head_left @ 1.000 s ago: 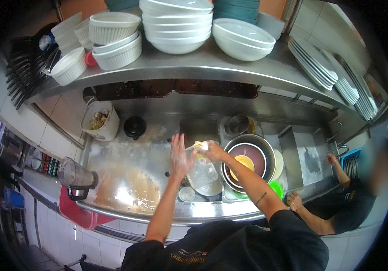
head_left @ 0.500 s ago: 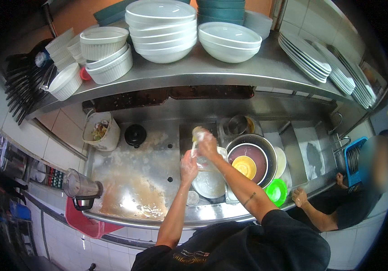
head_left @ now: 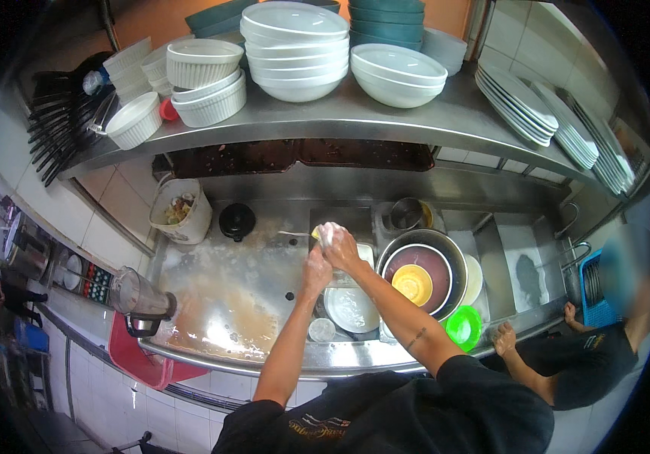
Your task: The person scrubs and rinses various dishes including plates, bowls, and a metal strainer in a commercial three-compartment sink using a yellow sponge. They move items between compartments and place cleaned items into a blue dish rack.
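My left hand is closed round a thin, pale utensil, whose end sticks out to the left; its kind I cannot make out. Soapy foam covers my right hand, which presses a yellow sponge against the utensil, close above the left hand. Below the hands, a white plate lies in the sink area beside a small clear cup. Just right of them sits a large metal pot holding a bowl of dark liquid and a yellow bowl.
A steel shelf with stacked white bowls and plates spans the back. Left are a scrap bucket, black lid and blender jug. A green bowl and a co-worker are at right.
The utensil has tipped from nearly upright to pointing left. My right hand and the sponge have come lower, closer to my left hand. The view has shifted slightly.
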### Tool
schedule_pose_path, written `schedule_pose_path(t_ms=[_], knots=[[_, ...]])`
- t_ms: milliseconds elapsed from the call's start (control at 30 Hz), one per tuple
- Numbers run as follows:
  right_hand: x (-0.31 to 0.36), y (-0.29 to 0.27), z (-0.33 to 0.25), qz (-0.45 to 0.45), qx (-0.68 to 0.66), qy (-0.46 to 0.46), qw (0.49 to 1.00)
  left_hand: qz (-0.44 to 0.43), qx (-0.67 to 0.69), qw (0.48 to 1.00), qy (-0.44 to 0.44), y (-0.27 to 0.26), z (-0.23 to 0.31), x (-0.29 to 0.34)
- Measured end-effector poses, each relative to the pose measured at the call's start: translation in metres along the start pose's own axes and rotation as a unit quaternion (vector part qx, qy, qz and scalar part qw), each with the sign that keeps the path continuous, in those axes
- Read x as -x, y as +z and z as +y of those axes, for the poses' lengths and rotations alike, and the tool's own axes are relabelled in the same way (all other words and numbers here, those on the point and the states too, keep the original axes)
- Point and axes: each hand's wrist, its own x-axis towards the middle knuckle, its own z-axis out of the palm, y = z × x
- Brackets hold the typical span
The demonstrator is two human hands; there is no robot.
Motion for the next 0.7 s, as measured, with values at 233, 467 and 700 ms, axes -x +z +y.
schedule_pose_path(t_ms=[233, 467, 700], knots=[[-0.001, -0.042, -0.005, -0.122, 0.031, 0.177, 0.976, 0.126, -0.104, 0.980, 0.111, -0.007, -0.021, 0.000], [0.017, -0.018, 0.029, -0.005, -0.036, 0.197, 0.980, 0.089, 0.093, 0.992, -0.010, -0.025, -0.010, -0.008], [0.051, -0.013, 0.038, -0.147, -0.162, 0.426, 0.878, 0.196, -0.031, 0.979, -0.049, -0.025, -0.044, 0.021]])
